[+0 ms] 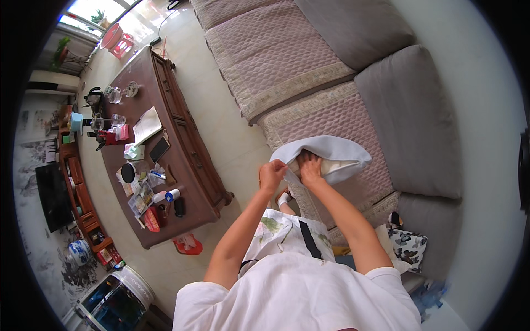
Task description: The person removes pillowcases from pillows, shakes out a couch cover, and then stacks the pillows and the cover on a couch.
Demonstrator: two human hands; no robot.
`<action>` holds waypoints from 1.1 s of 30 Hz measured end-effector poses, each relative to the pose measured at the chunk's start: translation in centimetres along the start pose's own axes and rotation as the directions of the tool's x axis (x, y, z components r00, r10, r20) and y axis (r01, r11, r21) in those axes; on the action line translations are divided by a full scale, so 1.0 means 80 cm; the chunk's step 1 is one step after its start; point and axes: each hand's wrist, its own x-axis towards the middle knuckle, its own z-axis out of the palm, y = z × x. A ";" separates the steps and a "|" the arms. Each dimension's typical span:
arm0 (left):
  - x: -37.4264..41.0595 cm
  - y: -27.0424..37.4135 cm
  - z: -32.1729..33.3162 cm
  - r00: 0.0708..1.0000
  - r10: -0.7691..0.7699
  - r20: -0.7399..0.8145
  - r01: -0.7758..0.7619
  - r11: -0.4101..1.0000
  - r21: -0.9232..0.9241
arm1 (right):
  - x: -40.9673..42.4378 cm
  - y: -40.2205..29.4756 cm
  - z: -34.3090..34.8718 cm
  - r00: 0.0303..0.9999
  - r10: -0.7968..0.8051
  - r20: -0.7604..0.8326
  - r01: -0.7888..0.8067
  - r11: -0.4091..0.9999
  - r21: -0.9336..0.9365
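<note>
A light grey-blue cushion cover (345,148) is held in front of me above the sofa's near edge, its opening facing me. Cream-white filling or an inner cushion (331,166) shows through the gap. My left hand (272,175) pinches the cover's left edge between thumb and fingers. Through the opening reaches my right hand (310,167), its palm down against the white inside. The cover's fabric hides the right fingertips, so whether they grip anything does not show.
The sofa seat (285,53) has a pink quilted cover and grey back cushions (410,116). Left stands a dark wooden coffee table (182,215) with a phone (160,149), an open notebook (147,126), jars and packets. A butterfly-print pillow (408,248) lies right. A fish tank (114,298) stands lower left.
</note>
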 end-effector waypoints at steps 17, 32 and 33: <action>0.031 0.034 -0.037 0.926 0.357 -0.127 -0.279 0.869 0.409 | -0.060 0.075 -0.182 0.769 -0.395 -0.502 0.585 0.751 0.306; -0.082 0.200 0.041 0.522 0.729 0.442 -0.850 0.488 0.199 | -0.070 0.091 -0.176 0.787 0.614 -0.063 0.129 -0.063 0.990; -0.094 0.207 0.045 0.539 0.715 0.446 -0.840 0.494 0.223 | -0.065 0.087 -0.180 0.766 0.642 -0.016 0.101 -0.097 0.990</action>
